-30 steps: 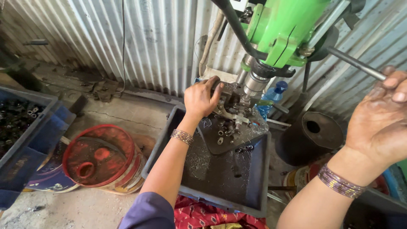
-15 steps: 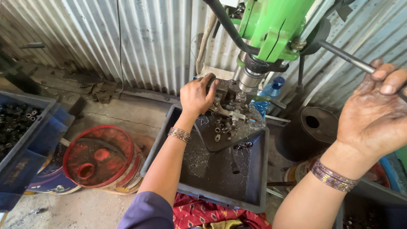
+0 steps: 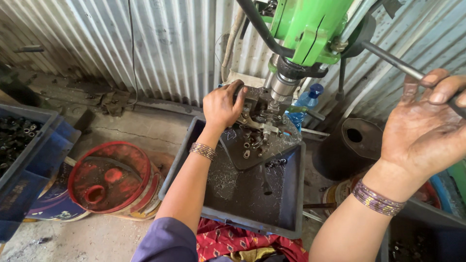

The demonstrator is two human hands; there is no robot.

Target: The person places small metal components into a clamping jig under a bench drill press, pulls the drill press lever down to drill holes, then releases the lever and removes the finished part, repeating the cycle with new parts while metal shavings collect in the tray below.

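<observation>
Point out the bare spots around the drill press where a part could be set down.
Free: the near half of the grey tray, below the round drill table, though dusted with swarf; and the concrete floor between the red drum lid and the tray. Crowded: the drill table, with loose parts, the clamp and the left hand.

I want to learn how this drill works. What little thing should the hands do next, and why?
Probably pull the lever down gently. The right hand already grips it, the left hand steadies the clamp under the spindle, and the spindle looks to sit just above the part. Small loose pieces lie on the drill table, so the left fingers should stay clear.
</observation>
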